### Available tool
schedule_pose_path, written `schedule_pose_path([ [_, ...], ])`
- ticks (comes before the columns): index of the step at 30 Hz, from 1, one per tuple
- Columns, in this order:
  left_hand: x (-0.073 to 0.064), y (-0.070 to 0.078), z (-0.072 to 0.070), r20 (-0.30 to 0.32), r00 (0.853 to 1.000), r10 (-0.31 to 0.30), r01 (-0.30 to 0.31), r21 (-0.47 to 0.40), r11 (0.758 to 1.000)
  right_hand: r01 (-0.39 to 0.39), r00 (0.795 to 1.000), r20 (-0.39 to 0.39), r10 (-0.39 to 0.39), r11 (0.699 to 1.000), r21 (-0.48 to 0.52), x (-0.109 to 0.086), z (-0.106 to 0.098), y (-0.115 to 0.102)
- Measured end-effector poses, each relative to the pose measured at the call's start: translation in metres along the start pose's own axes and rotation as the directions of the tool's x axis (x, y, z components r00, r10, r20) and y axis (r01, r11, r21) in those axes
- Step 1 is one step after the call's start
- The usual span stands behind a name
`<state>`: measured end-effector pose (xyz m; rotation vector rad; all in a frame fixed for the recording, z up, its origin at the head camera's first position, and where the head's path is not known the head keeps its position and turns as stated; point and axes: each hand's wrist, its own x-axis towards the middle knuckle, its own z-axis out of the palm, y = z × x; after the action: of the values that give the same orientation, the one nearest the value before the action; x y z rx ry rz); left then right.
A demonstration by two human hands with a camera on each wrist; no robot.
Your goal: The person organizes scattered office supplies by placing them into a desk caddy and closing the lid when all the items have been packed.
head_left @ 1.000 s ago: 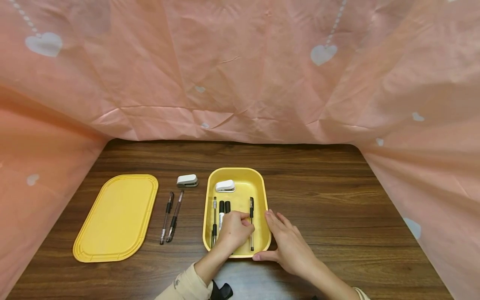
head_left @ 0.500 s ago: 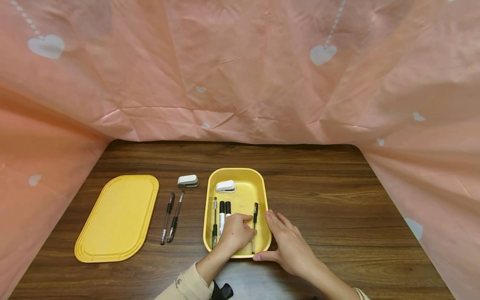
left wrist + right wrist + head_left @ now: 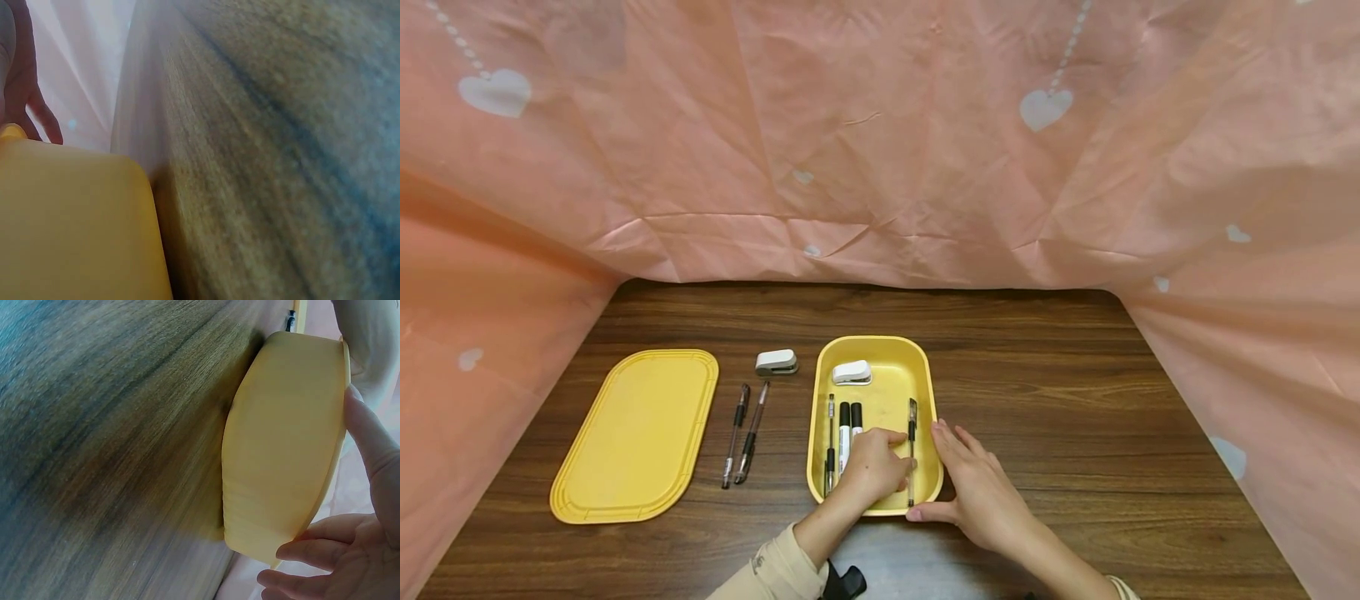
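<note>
My left hand (image 3: 874,462) reaches into the yellow box (image 3: 887,340), its fingertips at a black gel pen (image 3: 912,421) that lies lengthwise near the right wall. Part of that pen is hidden behind a finger. My right hand (image 3: 981,492) rests on the box's near right corner, thumb at the front rim and fingers straight along the right side; the right wrist view shows its fingers (image 3: 319,550) against the outer wall. Inside the box are a white stapler (image 3: 852,372), two black-capped markers (image 3: 845,429), partly hidden by my left hand, and another pen (image 3: 831,442) along the left wall.
Left of the box, two gel pens (image 3: 735,433) lie side by side on the wooden table (image 3: 1060,375), with a second white stapler (image 3: 777,362) beyond them. A yellow lid (image 3: 636,433) lies flat farther left. Pink cloth (image 3: 880,150) with hearts encloses the back and sides.
The pen at my left fingertips has shifted slightly right, closer to the box's right wall, and the left hand has moved with it. My right hand stays at the corner.
</note>
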<state>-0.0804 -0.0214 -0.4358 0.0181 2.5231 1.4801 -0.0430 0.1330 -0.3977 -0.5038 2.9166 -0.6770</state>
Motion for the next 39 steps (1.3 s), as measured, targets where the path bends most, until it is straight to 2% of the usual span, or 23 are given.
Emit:
schedule_pose_path([
  [5,0.0,-0.001,0.0,-0.008,1.0,0.0,0.0,-0.007,1.0,-0.002,1.0,0.004,0.002,1.0,0.002,0.0,0.0,0.0],
  [9,0.001,-0.001,-0.002,0.002,1.0,-0.011,0.011,-0.052,0.999,0.0,1.0,0.004,0.0,1.0,0.0,0.0,0.0,0.0],
  [14,0.001,0.0,-0.008,0.012,1.0,-0.002,0.004,-0.12,0.993,0.004,1.0,0.002,-0.004,1.0,-0.007,0.001,-0.001,-0.001],
  [19,-0.001,0.006,-0.016,0.009,1.0,0.009,-0.008,-0.143,0.99,0.003,1.0,0.0,-0.003,1.0,-0.005,0.001,-0.001,0.0],
  [27,-0.004,0.02,-0.038,-0.04,0.999,0.027,-0.033,-0.164,0.986,0.001,1.0,0.005,-0.001,1.0,-0.016,0.001,-0.001,0.001],
  [32,-0.009,0.03,-0.054,-0.059,0.996,0.074,-0.084,-0.204,0.975,0.002,1.0,0.005,-0.002,1.0,-0.016,0.001,-0.002,0.001],
  [39,-0.022,0.043,-0.077,-0.135,0.982,0.128,-0.149,-0.155,0.977,0.003,1.0,0.004,-0.003,1.0,-0.014,0.001,-0.001,0.0],
])
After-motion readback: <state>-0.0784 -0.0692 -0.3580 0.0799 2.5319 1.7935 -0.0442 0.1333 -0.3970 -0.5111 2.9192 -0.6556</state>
